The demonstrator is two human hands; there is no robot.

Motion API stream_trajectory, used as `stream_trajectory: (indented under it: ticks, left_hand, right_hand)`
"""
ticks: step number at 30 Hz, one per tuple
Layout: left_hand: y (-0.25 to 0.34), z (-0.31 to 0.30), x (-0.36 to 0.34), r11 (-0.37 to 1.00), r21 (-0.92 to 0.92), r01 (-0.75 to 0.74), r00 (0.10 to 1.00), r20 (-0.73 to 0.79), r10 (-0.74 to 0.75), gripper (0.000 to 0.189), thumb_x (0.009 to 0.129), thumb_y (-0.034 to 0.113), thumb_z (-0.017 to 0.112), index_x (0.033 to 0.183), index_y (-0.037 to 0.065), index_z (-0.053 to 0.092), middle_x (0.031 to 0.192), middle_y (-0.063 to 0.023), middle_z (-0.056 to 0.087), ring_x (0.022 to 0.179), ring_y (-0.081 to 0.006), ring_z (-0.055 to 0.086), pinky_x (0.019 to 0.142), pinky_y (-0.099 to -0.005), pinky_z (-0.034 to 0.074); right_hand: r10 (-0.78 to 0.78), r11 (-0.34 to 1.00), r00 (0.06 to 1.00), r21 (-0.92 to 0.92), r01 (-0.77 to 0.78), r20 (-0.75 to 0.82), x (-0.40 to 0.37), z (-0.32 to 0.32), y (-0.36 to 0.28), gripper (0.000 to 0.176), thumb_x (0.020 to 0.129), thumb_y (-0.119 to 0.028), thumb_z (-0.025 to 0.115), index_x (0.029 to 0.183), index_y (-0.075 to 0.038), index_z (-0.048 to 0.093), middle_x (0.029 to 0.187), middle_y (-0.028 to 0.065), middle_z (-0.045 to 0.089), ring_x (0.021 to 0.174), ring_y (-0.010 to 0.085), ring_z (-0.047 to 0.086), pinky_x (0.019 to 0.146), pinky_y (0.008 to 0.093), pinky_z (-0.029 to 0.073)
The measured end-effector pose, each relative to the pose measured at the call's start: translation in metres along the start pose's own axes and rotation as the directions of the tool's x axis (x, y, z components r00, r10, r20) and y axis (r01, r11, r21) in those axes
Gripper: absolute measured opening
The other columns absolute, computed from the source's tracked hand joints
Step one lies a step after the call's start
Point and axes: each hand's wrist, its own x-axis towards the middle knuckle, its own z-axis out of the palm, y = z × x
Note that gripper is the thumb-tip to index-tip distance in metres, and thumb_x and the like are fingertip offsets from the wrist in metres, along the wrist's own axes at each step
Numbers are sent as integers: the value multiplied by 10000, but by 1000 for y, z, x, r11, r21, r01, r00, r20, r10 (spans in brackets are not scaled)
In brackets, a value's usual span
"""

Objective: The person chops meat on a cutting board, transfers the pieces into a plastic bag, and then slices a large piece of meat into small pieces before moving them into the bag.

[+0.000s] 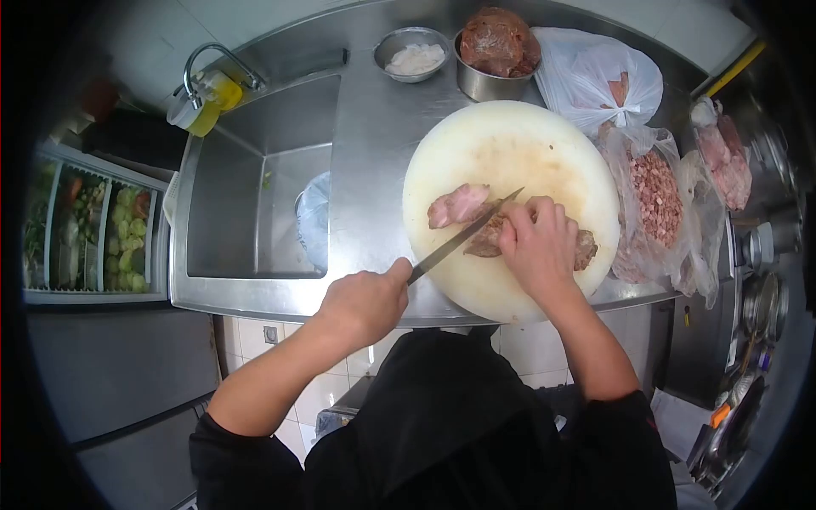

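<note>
A long knife slants up and to the right over a round white cutting board, its handle in my left hand. The blade lies between a pale pink piece of meat and a browner piece of meat. My right hand presses down on the browner meat with bent fingers. More dark meat shows just right of that hand. Whether it is one piece with the browner meat is hidden under the hand.
Behind the board stand a bowl of white food and a pot holding a big lump of meat. Plastic bags and a bag of diced meat lie right. A sink is left, with a faucet.
</note>
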Motion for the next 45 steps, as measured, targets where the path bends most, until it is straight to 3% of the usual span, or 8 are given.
stream_trajectory:
  ticks: [6,21,25,32,35,40,43,45]
  left_hand:
    - [8,11,-7,989,148,15,998,-63,-6,181,1017,196,483,1151,75,498,824,-234,703,793,-445,701,726,-556,555]
    - [16,-36,-53,995,62,77,985,153,-86,184,1003,175,476,1131,43,490,849,-247,711,833,-459,704,745,-561,543]
    - [23,-9,-8,1000,20,-7,998,64,6,185,1007,175,495,1110,24,462,736,-239,689,713,-484,677,677,-575,533]
    - [21,-16,-22,993,11,121,958,261,-119,208,999,169,475,1150,27,461,880,-281,715,846,-485,698,809,-572,539]
    - [28,18,9,998,-10,57,985,161,-55,193,1013,163,450,1146,25,463,865,-271,716,832,-474,704,799,-559,546]
    - [16,-20,32,913,-374,162,932,361,-17,228,1044,236,472,1133,26,481,834,-289,695,786,-490,683,769,-571,527]
    - [8,-5,13,990,-131,-61,998,18,64,210,1044,229,474,1115,32,492,787,-286,676,746,-505,662,747,-579,517]
    - [20,-10,-4,991,-136,3,1000,16,-1,200,1038,229,492,1105,41,493,755,-273,667,736,-517,650,741,-591,512]
  right_hand:
    - [-110,992,964,90,91,242,16,-17,4,353,850,-180,684,1202,-200,680,995,83,552,977,295,553,814,469,442]
    - [-38,999,989,3,39,-144,-2,7,-2,172,795,-122,705,956,-123,644,976,90,556,907,306,561,758,458,458]
    - [-35,999,994,23,38,-107,-3,8,-2,162,789,-118,707,942,-122,654,974,87,557,899,308,559,766,453,465]
    - [-27,998,993,59,34,-114,-1,9,-3,128,791,-139,717,901,-124,655,973,83,556,911,305,554,762,451,468]
    - [-8,996,998,83,14,-64,-9,10,-3,131,803,-146,711,918,-122,654,994,93,553,936,309,547,787,459,467]
    - [-15,969,1000,246,15,2,-5,0,9,179,820,-136,694,991,-113,648,1043,127,542,988,329,532,847,468,458]
    - [0,970,1000,241,-5,20,-9,-5,11,197,816,-138,697,1004,-109,644,1052,135,537,1005,335,530,864,478,453]
    - [7,988,1000,151,-6,-10,-7,-4,5,202,810,-142,705,999,-107,644,1049,133,537,1003,334,531,863,488,452]
